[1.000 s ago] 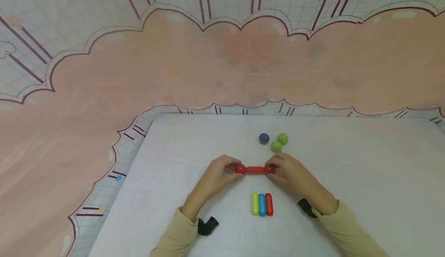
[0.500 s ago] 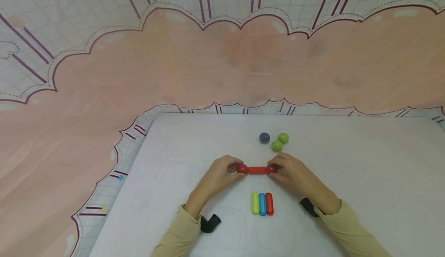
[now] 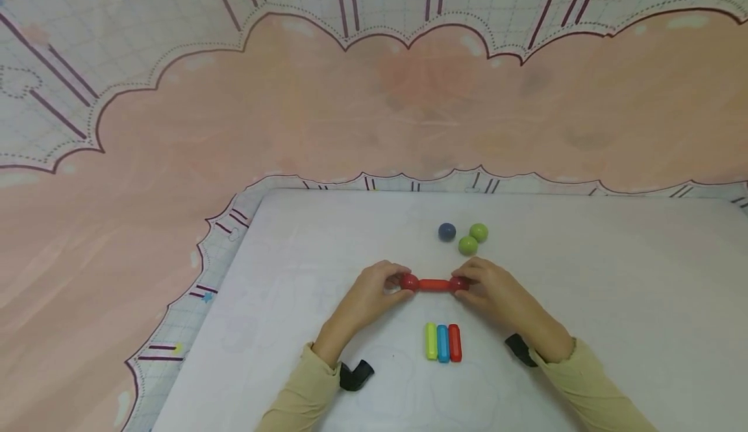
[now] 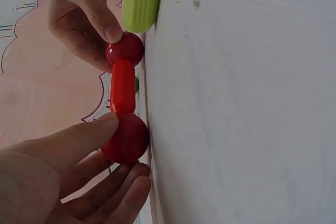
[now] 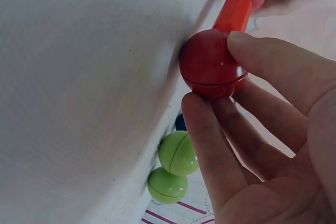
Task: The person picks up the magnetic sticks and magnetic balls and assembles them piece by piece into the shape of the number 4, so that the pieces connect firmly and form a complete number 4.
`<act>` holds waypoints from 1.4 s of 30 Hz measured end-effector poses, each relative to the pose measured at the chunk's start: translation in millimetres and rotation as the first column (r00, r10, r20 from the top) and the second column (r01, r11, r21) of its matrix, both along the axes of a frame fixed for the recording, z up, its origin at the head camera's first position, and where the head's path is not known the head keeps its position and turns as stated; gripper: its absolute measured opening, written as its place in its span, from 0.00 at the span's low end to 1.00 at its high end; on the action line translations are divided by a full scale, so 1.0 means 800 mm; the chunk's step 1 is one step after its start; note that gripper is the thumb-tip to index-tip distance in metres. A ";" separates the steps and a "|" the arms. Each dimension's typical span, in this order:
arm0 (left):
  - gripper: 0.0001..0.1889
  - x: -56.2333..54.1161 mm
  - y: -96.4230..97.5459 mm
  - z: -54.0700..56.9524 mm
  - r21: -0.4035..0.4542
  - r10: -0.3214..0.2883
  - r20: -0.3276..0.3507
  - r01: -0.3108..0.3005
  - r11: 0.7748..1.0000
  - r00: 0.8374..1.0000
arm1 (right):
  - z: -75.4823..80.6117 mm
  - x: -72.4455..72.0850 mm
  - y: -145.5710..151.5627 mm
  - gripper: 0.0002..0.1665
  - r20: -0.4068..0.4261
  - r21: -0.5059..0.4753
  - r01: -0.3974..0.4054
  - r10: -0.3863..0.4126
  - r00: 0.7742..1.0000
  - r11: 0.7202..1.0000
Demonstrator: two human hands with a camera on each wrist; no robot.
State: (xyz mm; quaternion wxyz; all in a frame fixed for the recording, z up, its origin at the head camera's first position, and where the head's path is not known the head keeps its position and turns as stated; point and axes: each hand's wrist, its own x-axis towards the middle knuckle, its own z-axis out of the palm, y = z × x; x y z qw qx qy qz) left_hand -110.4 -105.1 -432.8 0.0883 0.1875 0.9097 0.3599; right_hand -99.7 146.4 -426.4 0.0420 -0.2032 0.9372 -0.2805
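Note:
An orange-red rod [image 3: 435, 285] joins two dark red balls into a dumbbell shape, lying crosswise at the middle of the white table. My left hand [image 3: 374, 295] pinches the left red ball [image 4: 126, 138] between thumb and fingers. At the other end, my right hand [image 3: 493, 292] pinches the right red ball [image 5: 212, 62], its thumb by the rod's joint. Both balls sit close over the tabletop in the wrist views. Toward me lie a yellow-green rod [image 3: 431, 341], a blue rod [image 3: 443, 343] and a red rod [image 3: 455, 343], side by side.
Beyond the hands rest a dark blue ball [image 3: 447, 232] and two green balls, the nearer green ball [image 3: 467, 245] close to my right fingers. The white table [image 3: 280, 237] ends at a patterned pink cloth [image 3: 350, 114]. Black straps [image 3: 356, 375] show at both wrists.
The whole scene shifts slightly rightward in the head view. Both hands keep their pinch on the red balls, and the rods and loose balls stay in the same arrangement.

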 end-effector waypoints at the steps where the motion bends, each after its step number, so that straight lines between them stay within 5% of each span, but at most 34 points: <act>1: 0.21 0.000 0.000 0.000 -0.003 0.006 -0.001 -0.006 1.000 1.000 | 0.000 0.000 0.000 0.19 0.000 -0.001 -0.001 0.001 1.000 1.000; 24: 0.21 0.021 -0.005 0.020 0.036 0.058 -0.084 -0.055 0.998 0.995 | 0.002 0.001 0.001 0.20 -0.004 -0.013 -0.022 0.022 1.000 1.000; 42: 0.22 0.046 0.001 0.023 0.014 -0.016 -0.050 0.017 1.000 0.999 | -0.001 0.002 0.002 0.19 -0.067 -0.013 -0.030 0.029 0.997 0.999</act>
